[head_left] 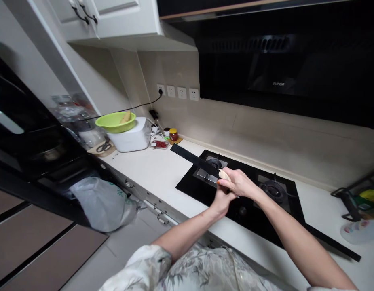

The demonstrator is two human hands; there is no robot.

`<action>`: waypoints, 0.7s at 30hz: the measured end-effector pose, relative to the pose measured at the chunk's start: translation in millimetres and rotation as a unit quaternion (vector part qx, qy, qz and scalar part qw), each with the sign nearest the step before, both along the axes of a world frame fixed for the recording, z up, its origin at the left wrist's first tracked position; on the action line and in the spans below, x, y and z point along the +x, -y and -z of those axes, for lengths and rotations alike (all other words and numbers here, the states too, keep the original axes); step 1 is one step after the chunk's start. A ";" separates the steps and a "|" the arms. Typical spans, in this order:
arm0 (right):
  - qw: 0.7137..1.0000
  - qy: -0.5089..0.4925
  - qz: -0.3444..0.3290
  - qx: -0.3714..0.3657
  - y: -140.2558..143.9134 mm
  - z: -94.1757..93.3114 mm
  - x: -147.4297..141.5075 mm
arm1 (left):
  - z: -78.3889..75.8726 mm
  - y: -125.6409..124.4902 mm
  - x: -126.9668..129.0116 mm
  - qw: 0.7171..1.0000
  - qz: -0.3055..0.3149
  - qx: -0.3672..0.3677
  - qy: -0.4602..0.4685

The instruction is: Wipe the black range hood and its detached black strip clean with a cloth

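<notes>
A long flat black bar [187, 154] slants across and above the gas cooktop [187, 186]. A dark length in line with it shows again at the lower right, beyond my right forearm; the stretch between is hidden. My right hand [239, 182] is closed on a small cream-coloured piece [224, 175] against the bar; I cannot tell what this piece is. Just below and touching the right hand, my left hand [221, 202] is closed at the bar, its grip partly covered.
Leftward on the white counter [156, 169] are a green basin [114, 123] on a white box [129, 139], scissors [104, 146] and a jar [173, 134]. A plastic bottle [358, 231] and dark rack [347, 202] stand right. The range hood [284, 76] overhangs the cooktop.
</notes>
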State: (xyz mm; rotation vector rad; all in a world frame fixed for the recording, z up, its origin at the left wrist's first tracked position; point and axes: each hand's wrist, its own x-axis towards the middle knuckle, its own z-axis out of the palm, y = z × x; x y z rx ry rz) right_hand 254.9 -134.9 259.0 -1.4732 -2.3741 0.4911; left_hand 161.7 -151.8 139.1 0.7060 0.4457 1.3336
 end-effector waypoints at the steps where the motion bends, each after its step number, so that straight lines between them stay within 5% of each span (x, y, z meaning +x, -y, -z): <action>1: 1.000 -0.013 0.001 -0.011 -0.7 -2.7 3.7 | -1.5 -5.4 -15.9 1.000 -0.014 -0.001 0.022; 4: 0.998 -0.053 0.001 -0.045 -4.2 -3.6 11.3 | -13.0 -26.0 -70.2 0.991 -0.098 -0.029 0.082; 9: 0.991 -0.088 -0.031 -0.094 -9.1 1.9 16.2 | -50.5 -55.4 -139.2 0.975 -0.181 0.035 0.128; 14: 1.000 0.017 0.001 -0.003 -6.8 -1.7 -4.5 | -64.9 -56.7 -144.8 0.966 -0.200 -0.013 0.161; 21: 0.952 0.111 0.016 0.286 7.2 -24.6 -110.8 | -66.9 -42.2 -137.9 0.967 -0.169 -0.064 0.180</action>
